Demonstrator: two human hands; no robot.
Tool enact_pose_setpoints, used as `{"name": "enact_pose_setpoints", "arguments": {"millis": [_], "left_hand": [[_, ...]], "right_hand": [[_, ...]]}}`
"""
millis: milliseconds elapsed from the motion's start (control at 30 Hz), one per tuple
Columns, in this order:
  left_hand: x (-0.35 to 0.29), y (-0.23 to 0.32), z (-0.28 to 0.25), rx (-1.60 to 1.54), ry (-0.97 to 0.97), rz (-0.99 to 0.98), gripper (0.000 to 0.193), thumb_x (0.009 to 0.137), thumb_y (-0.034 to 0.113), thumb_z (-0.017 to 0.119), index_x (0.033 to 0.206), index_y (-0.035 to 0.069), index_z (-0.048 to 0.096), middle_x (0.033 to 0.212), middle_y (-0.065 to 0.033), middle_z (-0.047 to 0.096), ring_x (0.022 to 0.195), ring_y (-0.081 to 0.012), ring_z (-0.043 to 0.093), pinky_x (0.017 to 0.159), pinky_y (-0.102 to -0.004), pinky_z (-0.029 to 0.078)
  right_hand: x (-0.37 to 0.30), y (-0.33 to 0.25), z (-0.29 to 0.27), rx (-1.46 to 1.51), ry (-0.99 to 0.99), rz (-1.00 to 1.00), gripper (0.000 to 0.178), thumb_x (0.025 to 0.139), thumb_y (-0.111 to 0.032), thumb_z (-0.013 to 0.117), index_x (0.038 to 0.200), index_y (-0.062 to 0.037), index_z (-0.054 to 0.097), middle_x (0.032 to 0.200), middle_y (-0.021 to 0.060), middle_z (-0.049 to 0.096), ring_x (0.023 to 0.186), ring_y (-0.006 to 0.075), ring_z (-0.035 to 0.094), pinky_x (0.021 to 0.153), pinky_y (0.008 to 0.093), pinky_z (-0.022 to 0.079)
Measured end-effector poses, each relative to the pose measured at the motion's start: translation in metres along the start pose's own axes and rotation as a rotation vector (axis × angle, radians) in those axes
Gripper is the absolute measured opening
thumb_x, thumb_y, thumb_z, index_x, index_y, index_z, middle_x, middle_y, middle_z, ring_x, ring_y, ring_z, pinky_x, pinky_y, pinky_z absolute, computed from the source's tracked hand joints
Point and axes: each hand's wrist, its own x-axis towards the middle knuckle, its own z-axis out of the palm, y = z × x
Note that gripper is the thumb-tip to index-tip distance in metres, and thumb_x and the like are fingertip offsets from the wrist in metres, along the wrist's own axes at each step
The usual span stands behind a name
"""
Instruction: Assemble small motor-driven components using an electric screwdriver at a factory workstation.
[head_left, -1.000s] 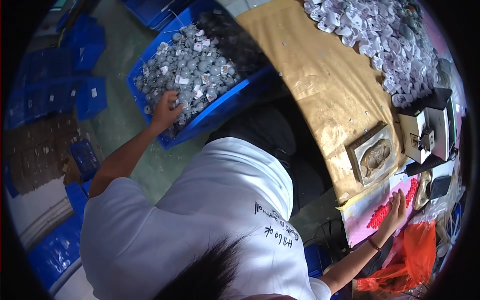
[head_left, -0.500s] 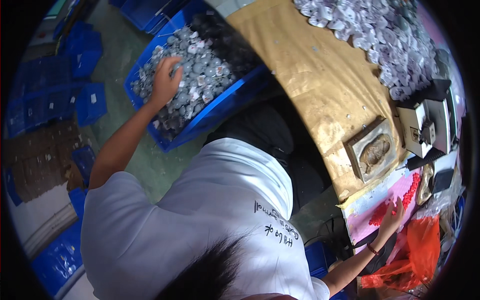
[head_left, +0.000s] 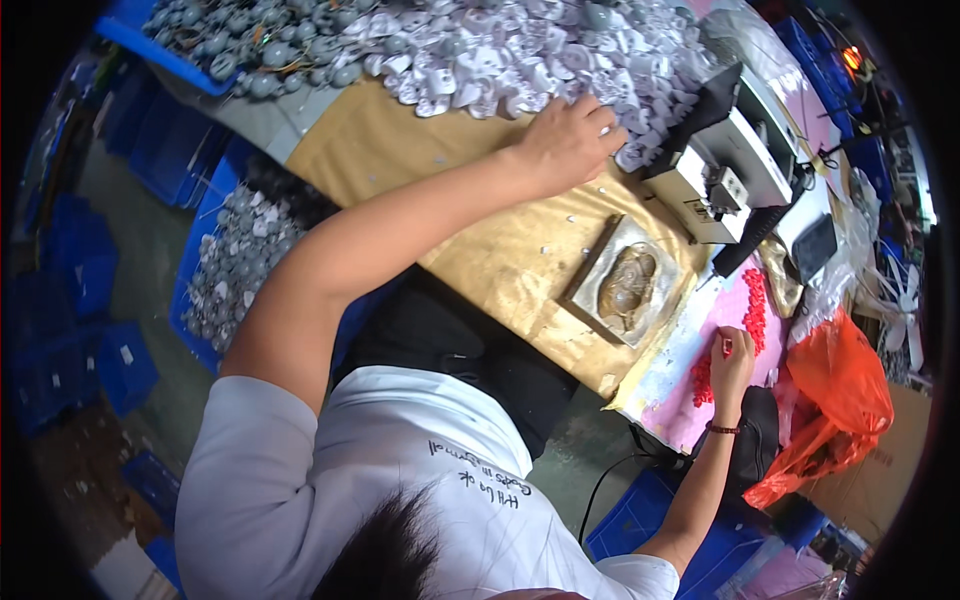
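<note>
Both grips are unclear. The left hand (head_left: 563, 147) curls at white pieces (head_left: 490, 62), well apart from the right hand (head_left: 736, 363), bunched over red bits (head_left: 756, 308).

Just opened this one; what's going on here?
A person is working with both hands at a bench with a gold-coloured cover. The left hand is at the near edge of a heap of white pieces; the right hand is at small red pieces on a pink surface. Whether either has a piece in its grip is unclear. A metal block with a hollow lies between the hands, touched by neither.
</note>
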Motion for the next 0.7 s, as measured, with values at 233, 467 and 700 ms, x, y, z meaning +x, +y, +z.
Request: {"name": "enact_pose_setpoints", "arguments": {"millis": [233,467,700], "left_hand": [[-0.029,0.008,-0.014,-0.283,-0.248,-0.229,0.027,0.086,0.016,0.066,0.112,0.009,0.063,0.091,-0.0139,0.057,0.082,-0.0334,0.061,0.069,-0.0447,0.051],[-0.081,0.011,-0.053,-0.338,-0.312,-0.088,0.027,0.081,0.017,0.073,0.107,0.013,0.069,0.087,-0.0090,0.056,0.085,-0.0298,0.059,0.073,-0.0400,0.050],[-0.046,-0.003,-0.050,-0.293,-0.347,0.109,0.027,0.078,0.003,0.069,0.105,0.007,0.068,0.106,-0.0103,0.061,0.103,-0.0289,0.060,0.084,-0.0392,0.051]], "right_hand": [[0.001,-0.015,-0.012,0.301,0.121,0.147,0.010,0.081,0.003,0.068,0.088,-0.0020,0.062,0.084,0.0067,0.064,0.072,0.0180,0.060,0.066,0.0299,0.049],[0.005,-0.028,-0.009,0.902,0.083,0.421,0.007,0.088,-0.001,0.066,0.094,-0.0005,0.064,0.084,0.0024,0.066,0.071,0.0087,0.059,0.064,0.0234,0.047],[-0.002,-0.076,-0.052,1.223,-0.281,0.417,0.013,0.092,-0.008,0.067,0.101,0.0007,0.067,0.085,0.0039,0.069,0.071,0.0087,0.061,0.064,0.0230,0.050]]}}
